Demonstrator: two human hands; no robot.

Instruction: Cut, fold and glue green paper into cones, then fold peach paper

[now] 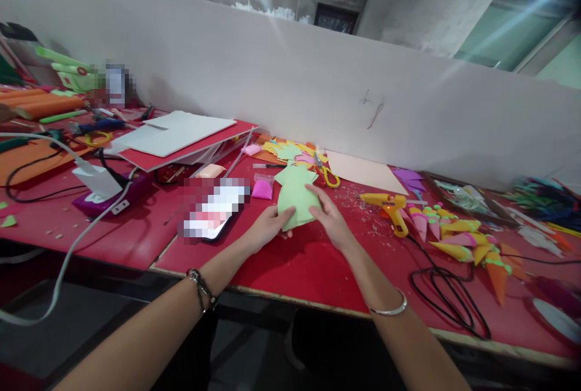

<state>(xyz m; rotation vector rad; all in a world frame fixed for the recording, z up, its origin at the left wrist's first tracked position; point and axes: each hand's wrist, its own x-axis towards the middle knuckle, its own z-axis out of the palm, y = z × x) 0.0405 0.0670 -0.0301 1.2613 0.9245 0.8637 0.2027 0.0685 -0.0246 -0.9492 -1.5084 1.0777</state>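
Both hands hold a light green paper piece above the red table. My left hand pinches its lower left edge, thumb on top and fingers beneath. On the right side, my right hand grips the same paper between thumb and fingers. Just beyond it lie yellow-handled scissors and a heap of yellow, green and pink paper scraps. To the left are a phone with a blurred screen and a bag of bright pink clay-like material.
A yellow glue gun with a coiled black cord lies at right, beside several small paper cones. White boards are stacked at left, near a purple power strip. A white partition borders the table's back.
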